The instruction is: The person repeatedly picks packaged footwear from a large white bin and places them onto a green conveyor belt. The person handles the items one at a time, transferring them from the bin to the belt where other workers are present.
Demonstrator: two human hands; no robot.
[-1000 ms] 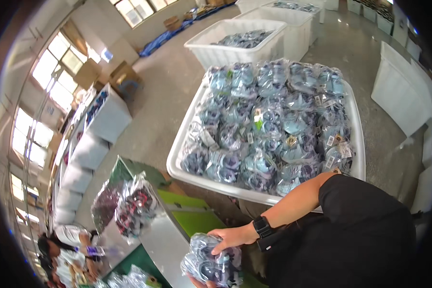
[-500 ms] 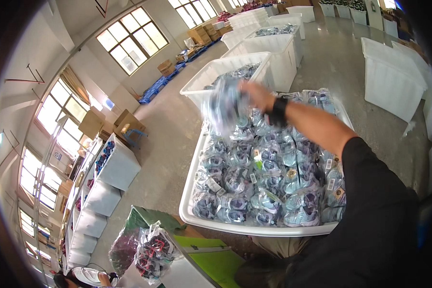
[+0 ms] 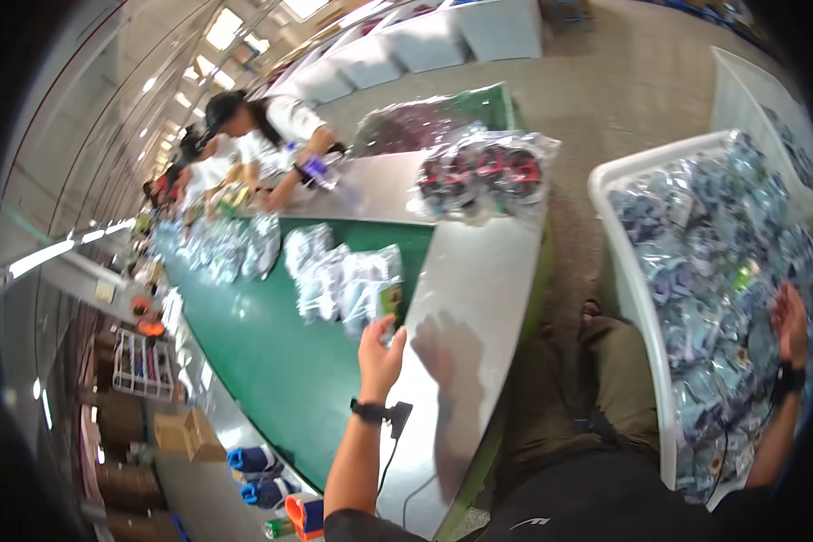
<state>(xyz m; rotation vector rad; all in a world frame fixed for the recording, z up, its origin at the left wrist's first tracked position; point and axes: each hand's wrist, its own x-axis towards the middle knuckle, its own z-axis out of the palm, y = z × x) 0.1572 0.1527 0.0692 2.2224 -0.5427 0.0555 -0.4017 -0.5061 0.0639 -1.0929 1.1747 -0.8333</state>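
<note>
My left hand (image 3: 381,357) reaches over the green belt, thumb and fingers apart, a band at its wrist. Its fingertips are beside a clear bag of pale shoes (image 3: 370,285); touching or just short of it, I cannot tell. More bagged shoes (image 3: 321,271) lie against that one, farther along the belt (image 3: 271,348). At the right, my right hand (image 3: 790,321) is over the white tub (image 3: 619,235), with loose, parted fingers and nothing in them. Clear bags of light blue and purple shoes (image 3: 696,271) fill the tub.
Bagged black and red shoes (image 3: 488,176) sit on the table's metal end (image 3: 465,316), near a green crate (image 3: 497,104). Co-workers (image 3: 271,135) handle bags along the far belt side. Dark blue shoes (image 3: 257,461) stand at the lower left. White bins (image 3: 425,41) line the back.
My view has swung left from the tub to the belt. The bagged shoes are gone from my right hand, which is now low at the right. My left hand has come into view.
</note>
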